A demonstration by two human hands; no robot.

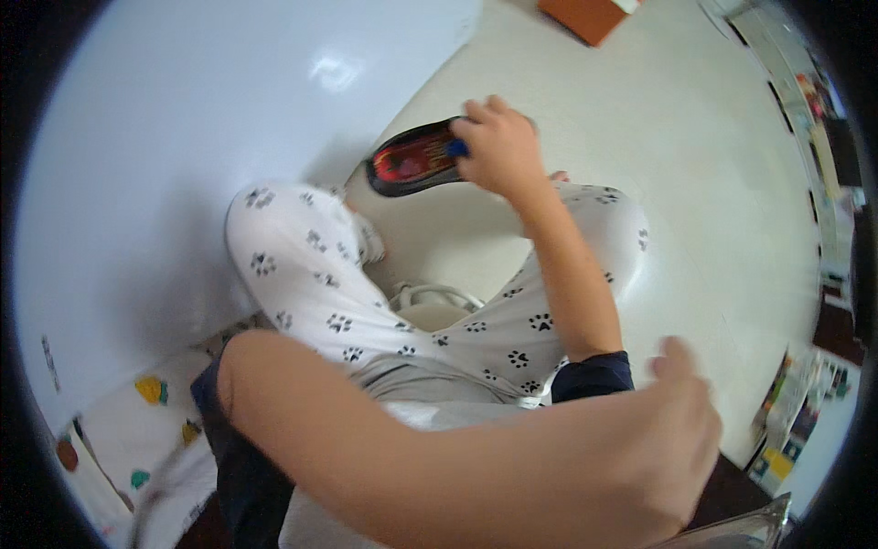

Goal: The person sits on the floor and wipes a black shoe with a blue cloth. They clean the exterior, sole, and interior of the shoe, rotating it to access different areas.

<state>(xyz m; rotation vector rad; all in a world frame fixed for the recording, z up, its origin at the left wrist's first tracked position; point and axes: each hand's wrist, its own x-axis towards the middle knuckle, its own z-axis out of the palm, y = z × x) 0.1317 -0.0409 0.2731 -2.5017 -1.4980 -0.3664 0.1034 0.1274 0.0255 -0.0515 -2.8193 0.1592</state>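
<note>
My right hand (501, 144) grips one end of a black slipper (415, 161), holding it above the floor between my knees. The slipper has a red printed footbed with writing on it and a small blue part beside my fingers. My left arm crosses low in front of me, so my left hand (672, 439) is at the lower right, far from the slipper. Blur and the angle hide most of its fingers and whatever may be in it. Below both arms are my legs in white trousers (315, 274) with black paw prints.
A large smooth white panel (206, 89) stands close on the left. The pale floor (713, 206) carries an orange-brown box (586, 17) at the top. Cluttered shelves (789, 412) line the right rim. Clear plastic (748, 528) and patterned cloth (137, 439) lie at the lower corners.
</note>
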